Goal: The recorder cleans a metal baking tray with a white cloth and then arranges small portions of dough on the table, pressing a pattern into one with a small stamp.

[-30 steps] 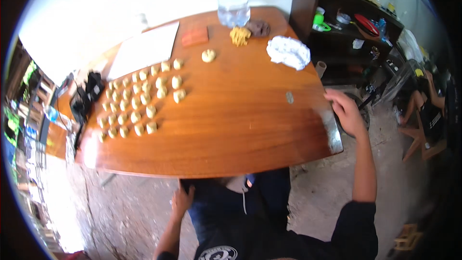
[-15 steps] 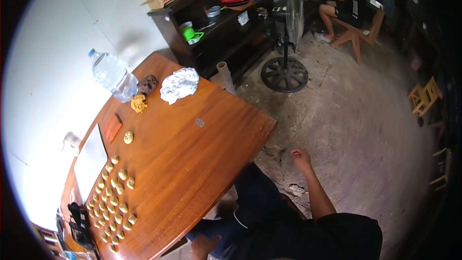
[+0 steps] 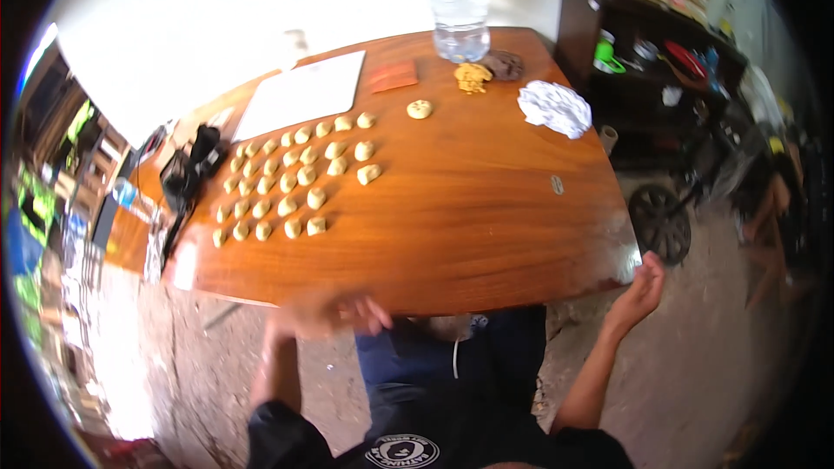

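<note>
My left hand [image 3: 337,313], smeared by motion, hovers at the near edge of the wooden table [image 3: 469,234] with its fingers stretched out and nothing visible in it. Beside the table's right corner is my right hand [image 3: 638,288], its fingers loosely bent and apart, holding nothing I can see. Several small pale-yellow dough balls [image 3: 306,175] lie in rows on the left half of the tabletop. A larger flattened dough ball [image 3: 420,109] sits apart from them. Farther back are a crumbly yellow lump [image 3: 472,77] and a dark brown lump [image 3: 503,64].
A large water bottle [image 3: 460,13] stands at the back. Also on the table are a white board [image 3: 304,94], a reddish-orange flat piece [image 3: 393,76], a crumpled white sheet [image 3: 554,108] and black gear with straps [image 3: 193,169]. Dark shelving [image 3: 599,26] and a fan base [image 3: 660,224] are at right.
My view has swung left, so the table now lies straight ahead. My left hand has risen from my lap to the near edge; my right hand is now beside the table's right corner.
</note>
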`<state>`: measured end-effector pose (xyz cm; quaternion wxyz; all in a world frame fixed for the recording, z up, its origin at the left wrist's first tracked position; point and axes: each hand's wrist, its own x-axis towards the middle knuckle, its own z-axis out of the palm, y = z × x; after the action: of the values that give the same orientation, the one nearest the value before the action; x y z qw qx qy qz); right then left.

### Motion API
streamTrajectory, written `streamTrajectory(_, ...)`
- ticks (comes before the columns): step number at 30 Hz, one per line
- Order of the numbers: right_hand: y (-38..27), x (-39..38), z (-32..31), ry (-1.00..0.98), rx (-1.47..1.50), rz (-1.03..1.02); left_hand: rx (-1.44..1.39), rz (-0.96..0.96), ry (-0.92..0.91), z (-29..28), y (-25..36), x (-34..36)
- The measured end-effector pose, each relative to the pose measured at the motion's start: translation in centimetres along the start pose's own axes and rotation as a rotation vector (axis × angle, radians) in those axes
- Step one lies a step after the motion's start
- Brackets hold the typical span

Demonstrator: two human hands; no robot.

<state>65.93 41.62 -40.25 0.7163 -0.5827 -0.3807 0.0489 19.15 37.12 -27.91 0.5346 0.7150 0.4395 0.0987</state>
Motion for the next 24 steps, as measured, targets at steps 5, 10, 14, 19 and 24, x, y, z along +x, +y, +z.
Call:
streamTrajectory(5, -2.1, -5.0, 4.8, -0.250, 0.105, -0.167, 0.391, -0.348, 0.790, -13.4, -0.8, 4.2)
streamTrajectory(10, -2.3, -5.6, 4.1, -0.266, -0.208, -0.359, 0.315, -0.536, 0.944, -24.6, -6.2, 9.7)
streamTrajectory(14, -1.6, -5.4, 5.9, -0.258, -0.247, -0.593, 0.591, -0.680, 0.715, -29.9, -12.3, 7.4)
streamTrajectory(19, -0.8, -4.7, 4.4, -0.282, -0.270, -0.614, 0.327, -0.570, 0.582, -24.5, -4.7, 9.3)
streamTrajectory(24, -0.8, -4.6, 5.0, -0.318, -0.293, -0.630, 0.421, -0.412, 0.515, -20.7, 0.2, 15.3)
